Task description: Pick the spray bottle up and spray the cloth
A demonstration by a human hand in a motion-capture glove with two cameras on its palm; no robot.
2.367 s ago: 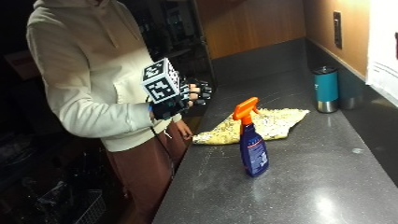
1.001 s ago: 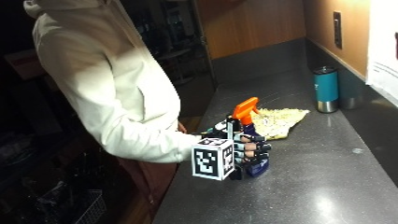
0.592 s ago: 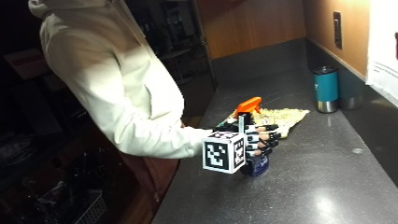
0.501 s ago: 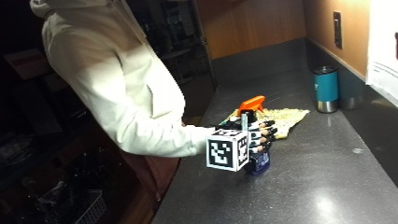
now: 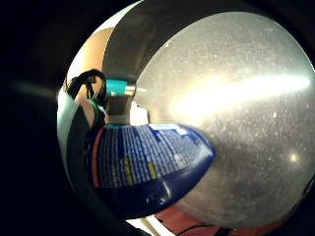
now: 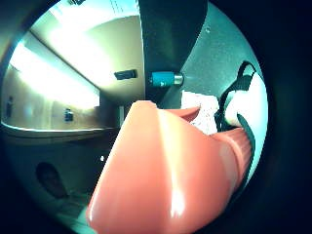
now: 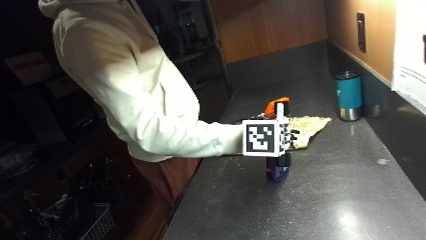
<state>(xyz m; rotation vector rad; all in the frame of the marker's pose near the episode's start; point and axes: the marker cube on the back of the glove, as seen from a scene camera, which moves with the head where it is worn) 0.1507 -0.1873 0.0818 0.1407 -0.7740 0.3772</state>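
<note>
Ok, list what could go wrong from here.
1. The hand is round the bottle near its neck; the heavier body hangs below and might swing on lifting.
2. The cloth lies right behind the bottle, so the lift may drag it.
3. The tumbler stands past the cloth; stray spray could hit it.

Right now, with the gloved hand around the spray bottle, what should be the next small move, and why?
Probably lift the spray bottle off the counter and turn its nozzle toward the cloth. The right hand grips its neck, its base seems to rest on the counter, and the cloth lies just behind.
</note>
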